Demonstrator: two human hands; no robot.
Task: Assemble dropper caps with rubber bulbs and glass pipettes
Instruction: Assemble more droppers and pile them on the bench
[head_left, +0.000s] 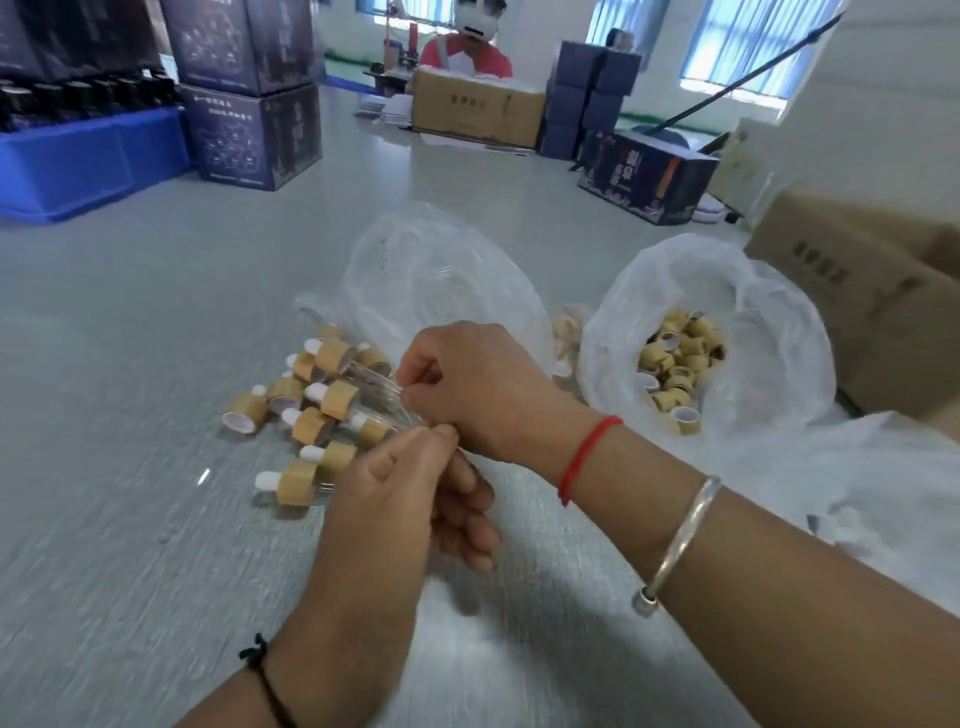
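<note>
We find both hands meeting over the table (130, 519), just right of the pile of finished droppers (317, 410).

Risks, as we judge them:
- The glass pipette (387, 387) is thin and nearly invisible against the table. A skewed push into a cap could snap it or nick the fingers.
- The hands work right against the pile; a stray knuckle could roll droppers across the table and knock the glass ends together.
- The frame is motion-blurred, so we cannot confirm that any part is seated straight.

Hands:
- The right hand (467, 384) is curled narrow, fingertips pinched on what looks like the pipette, which runs left toward the pile.
- The left hand (395, 499) is near and just below it, thumb and forefinger pinched together at the right hand's edge and the other fingers curled under. We cannot tell what it pinches; the item is too small or hidden.

Stock:
- Loose caps (675, 364) sit in the open bag (769, 332) at right, well apart from the hands.
- A second, clear bag (431, 270) lies beyond the hands; its contents are unclear.
</note>
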